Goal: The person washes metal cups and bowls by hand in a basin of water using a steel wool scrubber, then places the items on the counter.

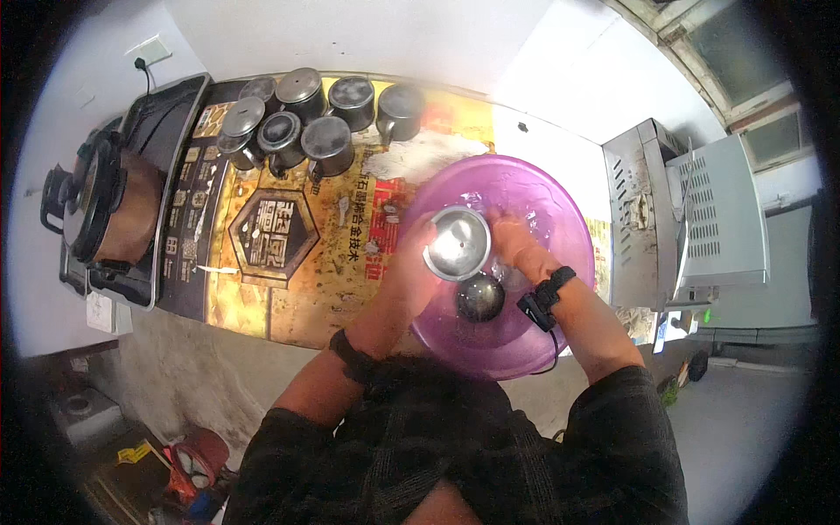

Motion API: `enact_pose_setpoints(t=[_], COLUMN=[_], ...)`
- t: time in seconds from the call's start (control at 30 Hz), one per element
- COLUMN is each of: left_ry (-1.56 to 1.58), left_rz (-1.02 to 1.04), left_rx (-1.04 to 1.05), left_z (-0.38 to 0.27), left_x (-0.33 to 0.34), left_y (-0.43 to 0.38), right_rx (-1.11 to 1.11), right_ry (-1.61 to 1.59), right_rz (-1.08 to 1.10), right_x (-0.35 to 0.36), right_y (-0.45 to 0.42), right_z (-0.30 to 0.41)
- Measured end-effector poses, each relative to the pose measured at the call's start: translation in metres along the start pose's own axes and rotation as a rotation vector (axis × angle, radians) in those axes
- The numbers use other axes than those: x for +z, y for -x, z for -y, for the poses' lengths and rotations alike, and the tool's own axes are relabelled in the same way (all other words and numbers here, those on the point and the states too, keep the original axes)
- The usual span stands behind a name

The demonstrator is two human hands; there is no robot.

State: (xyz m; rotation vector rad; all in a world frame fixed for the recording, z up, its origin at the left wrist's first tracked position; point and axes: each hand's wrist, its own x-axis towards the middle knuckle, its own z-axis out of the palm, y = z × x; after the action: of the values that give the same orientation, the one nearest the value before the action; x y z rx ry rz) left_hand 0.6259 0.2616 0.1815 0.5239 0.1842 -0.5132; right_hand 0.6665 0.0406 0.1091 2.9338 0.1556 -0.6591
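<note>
My left hand (420,252) grips the rim of a shiny round metal vessel or lid (457,243), held tilted above a purple plastic basin (564,197). Its concave side faces up and has a small dark spot near the middle. To the right of it, my right hand (515,239) reaches down into the water of the basin. Its fingertips are blurred, so whether they hold anything is unclear. A dark, round metal piece (480,297) lies in the basin nearer to me, just below the shiny one.
Several sooty metal mugs (328,144), some lidded, stand on the printed counter cover (295,302) at the back left. A lidded pot (125,207) sits on a black stove (154,125) at far left. A metal cabinet-like appliance (636,216) stands right of the basin.
</note>
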Motion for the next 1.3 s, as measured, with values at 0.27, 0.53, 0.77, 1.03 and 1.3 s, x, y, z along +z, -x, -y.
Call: enact_pose_setpoints(t=[0.27,0.53,0.77,1.03,1.3], left_ry=[-0.084,-0.136,-0.131,-0.169,-0.083], left_rz=[0.0,0.164,0.119,0.131,0.226], left_rx=[0.002,0.028,-0.03,0.036,-0.048], left_z=[0.0,0.006,0.004,0.011,0.0], left_x=[0.004,-0.015,-0.011,-0.014,-0.009], left_y=[-0.002,-0.007,-0.003,-0.007,-0.001], right_rx=[0.129,-0.467,-0.289,0.003,0.17], right_ry=[-1.454,-0.535,-0.559,-0.857,-2.057], right_rz=[-0.031,-0.755,-0.755,-0.707,-0.303], right_x=[-0.067,-0.078,-0.084,-0.055,-0.069], right_y=[0.077,0.11,0.125,0.115,0.126], right_z=[-0.01,0.076,0.063,0.036,0.04])
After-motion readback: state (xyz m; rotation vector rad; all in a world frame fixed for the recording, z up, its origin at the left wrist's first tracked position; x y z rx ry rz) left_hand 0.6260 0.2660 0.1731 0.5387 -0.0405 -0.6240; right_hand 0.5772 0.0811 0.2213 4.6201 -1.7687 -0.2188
